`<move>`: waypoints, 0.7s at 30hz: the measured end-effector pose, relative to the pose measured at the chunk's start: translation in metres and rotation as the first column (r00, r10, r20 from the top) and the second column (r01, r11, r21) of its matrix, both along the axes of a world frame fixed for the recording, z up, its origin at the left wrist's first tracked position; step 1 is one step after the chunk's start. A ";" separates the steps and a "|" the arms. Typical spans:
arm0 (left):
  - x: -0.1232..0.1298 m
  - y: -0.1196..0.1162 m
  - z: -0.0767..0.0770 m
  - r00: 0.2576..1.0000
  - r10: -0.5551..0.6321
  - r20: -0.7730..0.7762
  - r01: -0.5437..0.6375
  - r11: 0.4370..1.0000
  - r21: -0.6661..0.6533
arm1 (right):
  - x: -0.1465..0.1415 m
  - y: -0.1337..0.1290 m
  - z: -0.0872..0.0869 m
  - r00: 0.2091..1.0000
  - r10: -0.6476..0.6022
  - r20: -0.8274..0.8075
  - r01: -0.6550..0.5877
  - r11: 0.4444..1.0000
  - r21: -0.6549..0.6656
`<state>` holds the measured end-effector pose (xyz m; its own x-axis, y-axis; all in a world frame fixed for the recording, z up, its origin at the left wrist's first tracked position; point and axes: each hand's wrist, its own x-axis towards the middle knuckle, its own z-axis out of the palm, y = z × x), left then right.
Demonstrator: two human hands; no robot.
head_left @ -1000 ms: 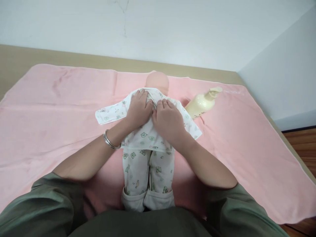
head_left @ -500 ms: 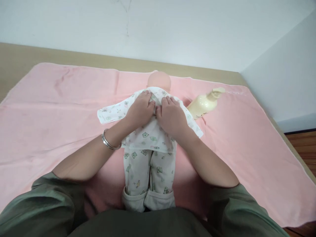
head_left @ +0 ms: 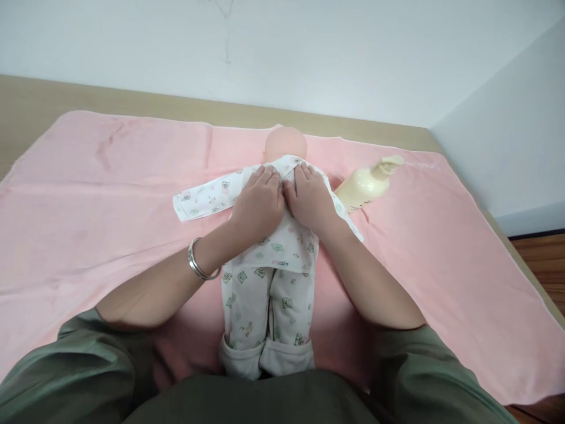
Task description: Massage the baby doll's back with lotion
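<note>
A baby doll (head_left: 286,142) lies lengthwise before me, its bald head at the far end. It wears a white long-sleeved shirt (head_left: 276,257) printed with small animals and leaves, and matching trousers (head_left: 249,297) with folded-over feet. My left hand (head_left: 259,203) rests on the left of the doll's upper body, fingers laid out flat over the shirt. Beside it, my right hand (head_left: 310,197) lies on the right of the upper body, fingers also extended. Both thumbs are near the middle, where the cloth is creased. The doll's face does not show.
A cream pump bottle (head_left: 364,187) lies tilted to the right of the doll, by its sleeve. Under everything spreads a pink blanket (head_left: 110,224) on a wooden surface (head_left: 176,100). White walls (head_left: 309,53) stand behind and at the right.
My hands have shifted slightly to the right and flattened onto the shirt. The gap in the cloth between them has narrowed. Doll and bottle stay in place.
</note>
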<state>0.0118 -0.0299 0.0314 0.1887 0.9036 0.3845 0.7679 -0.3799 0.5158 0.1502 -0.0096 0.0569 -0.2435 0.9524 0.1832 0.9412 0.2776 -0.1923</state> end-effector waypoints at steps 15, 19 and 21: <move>-0.008 0.026 -0.011 0.998 0.053 -0.035 -0.050 0.996 0.072 | -0.003 -0.010 0.006 0.999 0.032 -0.031 -0.034 0.997 -0.070; -0.007 0.026 -0.013 0.997 0.073 -0.030 -0.070 0.994 0.079 | 0.000 -0.001 -0.001 1.000 0.009 -0.027 -0.010 0.999 -0.046; -0.008 0.027 -0.013 0.996 0.078 -0.031 -0.075 0.994 0.077 | -0.002 -0.003 -0.002 1.000 0.010 -0.024 -0.010 1.000 -0.015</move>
<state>0.0041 -0.0027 0.0180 0.1344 0.8846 0.4466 0.8128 -0.3562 0.4610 0.1486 -0.0124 0.0547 -0.2487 0.9528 0.1741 0.9336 0.2837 -0.2187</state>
